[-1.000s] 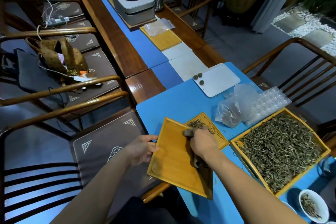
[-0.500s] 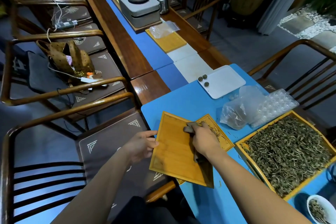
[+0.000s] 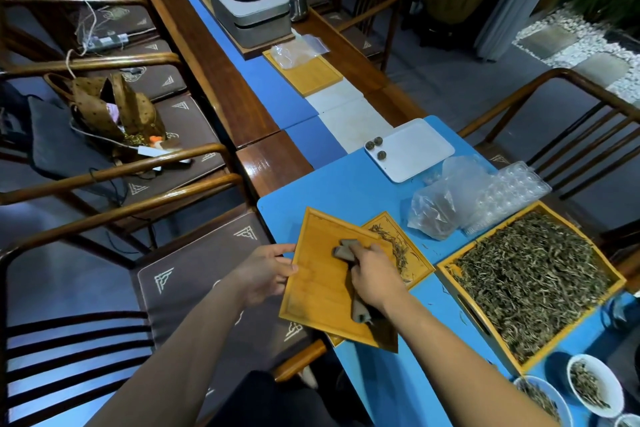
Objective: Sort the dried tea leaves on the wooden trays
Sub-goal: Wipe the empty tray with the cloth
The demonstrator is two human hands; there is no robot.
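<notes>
Our left hand (image 3: 266,274) grips the empty tray (image 3: 322,291) by its edge; our right hand (image 3: 375,274) holds a folded cloth (image 3: 344,251) against it. The dried tea leaves (image 3: 530,281) fill the large tray (image 3: 446,270) at right, with a few on the small tray (image 3: 415,260) beneath.

Your empty tray (image 3: 322,291) lies tilted over a smaller tray (image 3: 412,255) of leaves on the bench (image 3: 339,191). To your right sits the full tray (image 3: 450,269) of tea leaves (image 3: 533,277); behind it a plastic bag (image 3: 433,211), farther back a flat plate (image 3: 419,149).
</notes>
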